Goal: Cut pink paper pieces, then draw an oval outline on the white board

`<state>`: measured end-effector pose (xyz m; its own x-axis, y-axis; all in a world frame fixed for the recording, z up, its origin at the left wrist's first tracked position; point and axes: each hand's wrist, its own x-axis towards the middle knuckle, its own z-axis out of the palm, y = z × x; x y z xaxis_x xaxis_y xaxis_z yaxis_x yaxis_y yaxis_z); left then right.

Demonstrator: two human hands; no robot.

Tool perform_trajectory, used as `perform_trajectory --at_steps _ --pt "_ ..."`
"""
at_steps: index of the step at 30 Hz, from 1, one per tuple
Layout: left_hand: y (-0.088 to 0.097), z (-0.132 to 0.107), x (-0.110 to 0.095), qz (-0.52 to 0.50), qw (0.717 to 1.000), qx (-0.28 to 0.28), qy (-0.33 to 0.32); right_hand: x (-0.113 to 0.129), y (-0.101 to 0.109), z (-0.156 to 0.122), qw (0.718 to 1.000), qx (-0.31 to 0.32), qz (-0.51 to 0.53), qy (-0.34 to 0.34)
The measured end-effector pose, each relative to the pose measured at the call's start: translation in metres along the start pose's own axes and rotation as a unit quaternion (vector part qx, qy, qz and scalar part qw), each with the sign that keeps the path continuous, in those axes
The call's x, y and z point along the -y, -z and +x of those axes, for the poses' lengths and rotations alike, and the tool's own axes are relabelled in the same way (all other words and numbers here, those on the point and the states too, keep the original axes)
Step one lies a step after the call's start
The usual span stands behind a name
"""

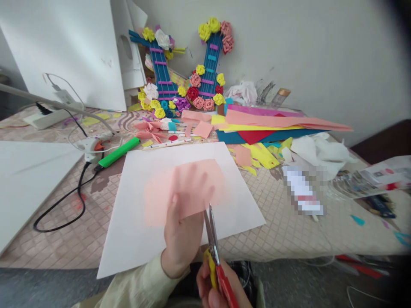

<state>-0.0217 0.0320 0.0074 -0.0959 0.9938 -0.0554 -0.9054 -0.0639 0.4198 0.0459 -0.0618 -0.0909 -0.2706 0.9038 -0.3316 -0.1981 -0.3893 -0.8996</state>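
Note:
Over a white sheet point(135, 244) on the table, my left hand point(184, 231) grips a piece of pink paper point(195, 184). Its thumb lies in front, and the fingers show as shadows through the paper from behind. My right hand point(215, 282), low in the view, holds scissors point(212, 244) with one yellow and one red handle. Their blades point up and stand slightly apart, with the tips close to the lower right corner of the pink paper. Whether the blades touch the paper I cannot tell.
Two blue paper letters with paper roses point(192, 93) lean on the wall. Coloured paper sheets point(272, 122) and yellow scraps point(261, 155) lie behind the white sheet. A green glue gun point(119, 152) with a black cable is at left, a plastic bottle point(369, 177) at right.

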Motion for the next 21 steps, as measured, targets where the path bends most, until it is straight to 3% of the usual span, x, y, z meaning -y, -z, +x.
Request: perform_trajectory --at_steps 3,10,15,21 --pt "0.003 -0.003 0.004 -0.007 0.999 -0.009 0.047 0.015 -0.001 -0.004 0.999 0.016 0.025 0.02" --pt "0.004 -0.008 0.009 0.015 0.996 -0.028 0.079 0.053 0.001 -0.016 0.993 0.016 -0.084 0.086" --pt "-0.001 -0.009 0.01 0.019 0.998 -0.038 0.046 0.057 0.002 -0.011 0.986 0.049 -0.117 0.108" --pt "0.001 -0.01 0.009 0.028 0.995 -0.025 0.088 0.055 0.003 -0.008 0.987 0.054 -0.102 0.113"
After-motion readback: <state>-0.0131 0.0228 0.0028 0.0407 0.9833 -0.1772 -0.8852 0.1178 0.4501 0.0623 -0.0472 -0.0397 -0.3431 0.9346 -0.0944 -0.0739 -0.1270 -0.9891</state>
